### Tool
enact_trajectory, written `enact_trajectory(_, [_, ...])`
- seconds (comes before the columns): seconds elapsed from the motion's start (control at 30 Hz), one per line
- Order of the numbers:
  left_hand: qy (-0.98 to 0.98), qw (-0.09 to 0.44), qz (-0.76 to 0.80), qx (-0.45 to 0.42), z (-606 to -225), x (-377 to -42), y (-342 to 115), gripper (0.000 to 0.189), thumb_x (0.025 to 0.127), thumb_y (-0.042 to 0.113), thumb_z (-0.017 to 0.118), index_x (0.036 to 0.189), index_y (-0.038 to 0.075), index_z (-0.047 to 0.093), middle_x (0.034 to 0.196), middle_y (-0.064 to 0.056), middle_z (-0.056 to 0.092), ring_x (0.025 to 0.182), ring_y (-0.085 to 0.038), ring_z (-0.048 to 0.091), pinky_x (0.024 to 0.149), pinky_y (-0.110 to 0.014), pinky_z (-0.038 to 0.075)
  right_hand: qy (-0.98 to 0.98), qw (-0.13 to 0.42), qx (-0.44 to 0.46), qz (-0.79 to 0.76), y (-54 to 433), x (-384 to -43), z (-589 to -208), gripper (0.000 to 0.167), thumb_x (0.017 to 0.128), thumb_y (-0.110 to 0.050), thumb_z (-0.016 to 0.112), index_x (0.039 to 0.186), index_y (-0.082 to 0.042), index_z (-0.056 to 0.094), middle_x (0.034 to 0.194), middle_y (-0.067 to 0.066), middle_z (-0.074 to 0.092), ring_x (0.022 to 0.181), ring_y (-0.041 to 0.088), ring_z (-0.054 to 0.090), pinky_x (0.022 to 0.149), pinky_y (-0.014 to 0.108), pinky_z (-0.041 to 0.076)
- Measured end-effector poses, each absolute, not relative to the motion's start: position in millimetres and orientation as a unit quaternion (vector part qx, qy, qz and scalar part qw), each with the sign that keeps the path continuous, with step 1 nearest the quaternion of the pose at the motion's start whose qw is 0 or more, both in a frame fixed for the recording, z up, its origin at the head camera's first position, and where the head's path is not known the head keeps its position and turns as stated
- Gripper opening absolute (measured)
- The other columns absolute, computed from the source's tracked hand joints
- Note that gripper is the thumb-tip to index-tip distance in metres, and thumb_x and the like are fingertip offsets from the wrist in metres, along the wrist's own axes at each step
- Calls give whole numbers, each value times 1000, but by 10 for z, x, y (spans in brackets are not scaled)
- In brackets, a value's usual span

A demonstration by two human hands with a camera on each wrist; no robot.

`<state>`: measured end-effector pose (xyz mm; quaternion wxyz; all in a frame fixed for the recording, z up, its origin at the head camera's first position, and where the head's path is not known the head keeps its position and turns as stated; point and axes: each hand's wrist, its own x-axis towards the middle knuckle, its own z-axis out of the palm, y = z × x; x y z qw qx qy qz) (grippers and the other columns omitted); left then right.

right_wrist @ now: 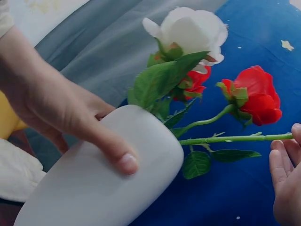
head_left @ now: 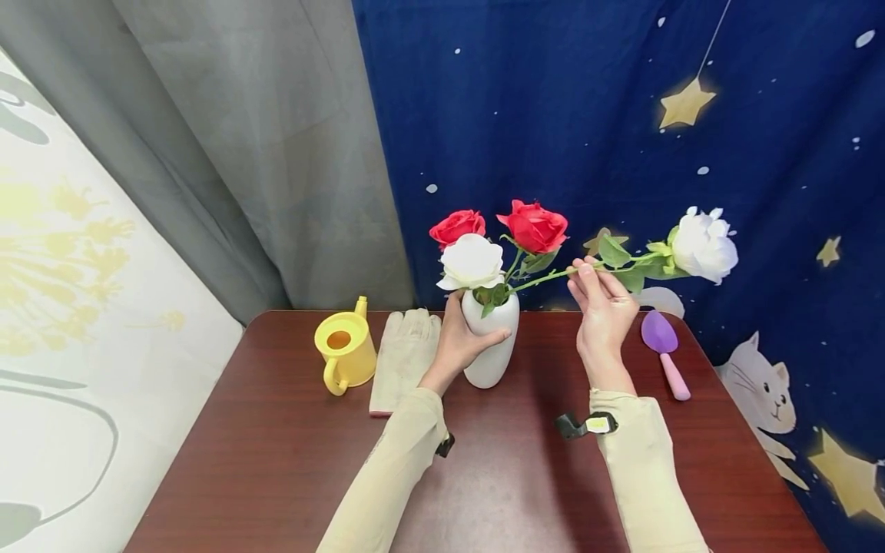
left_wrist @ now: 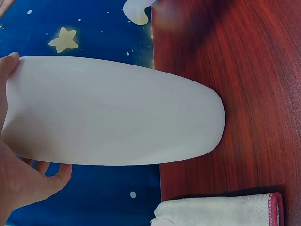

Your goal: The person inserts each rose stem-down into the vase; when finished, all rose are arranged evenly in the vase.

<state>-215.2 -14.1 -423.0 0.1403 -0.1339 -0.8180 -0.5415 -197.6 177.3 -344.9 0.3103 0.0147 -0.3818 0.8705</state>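
A white vase (head_left: 492,346) is gripped near its top by my left hand (head_left: 462,342), thumb across the front. Two red roses, one large (head_left: 534,227) and one partly hidden (head_left: 458,226), rise from its mouth beside a white rose (head_left: 472,263). My right hand (head_left: 603,315) pinches the green stem of another white flower (head_left: 705,246), whose bloom points out to the right. In the right wrist view that stem (right_wrist: 235,139) slants from the vase mouth to my right fingers. The vase's lower end overlaps the table in the left wrist view.
Left of the vase lie pale work gloves (head_left: 404,357) and a yellow watering can (head_left: 346,349). A purple trowel with a pink handle (head_left: 674,376) lies at the right on the dark red table (head_left: 297,476). Grey and blue curtains (head_left: 588,100) hang behind.
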Motion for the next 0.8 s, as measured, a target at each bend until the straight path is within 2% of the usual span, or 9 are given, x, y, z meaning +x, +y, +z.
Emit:
enact_trajectory(0.23, [-815, 149, -544, -133, -4236, -2136, -135, 93, 63, 30, 86, 134, 7, 31, 127, -7, 44, 112, -17, 48, 89, -38, 44, -411, 291, 9, 864, 1707, -1966, -3527, 23, 80, 0, 71, 98, 13, 66, 87, 14, 69, 75, 22, 68, 70, 33, 53])
enact_trajectory(0.4, [-815, 146, -544, -135, -4238, -2125, -132, 91, 64, 30, 86, 133, 7, 32, 126, -7, 44, 112, -17, 48, 89, -38, 43, -426, 287, 7, 858, 1677, -1956, -3565, 28, 81, -1, 70, 102, 16, 63, 86, 13, 70, 75, 21, 68, 69, 32, 53])
enact_trajectory(0.63, [-810, 156, -546, -143, -4242, -2139, -128, 91, 63, 29, 86, 133, 6, 32, 127, -8, 44, 112, -19, 48, 89, -39, 43, -443, 280, 7, 852, 1665, -1981, -3575, 21, 82, -2, 70, 98, 11, 67, 88, 13, 70, 76, 21, 68, 71, 32, 53])
enact_trajectory(0.8, [-810, 151, -549, -140, -4233, -2143, -128, 90, 64, 29, 86, 133, 7, 32, 126, -7, 44, 112, -17, 48, 89, -38, 43, -458, 273, 3, 846, 1667, -2015, -3573, 23, 82, -1, 69, 99, 15, 64, 86, 10, 70, 76, 21, 68, 72, 33, 53])
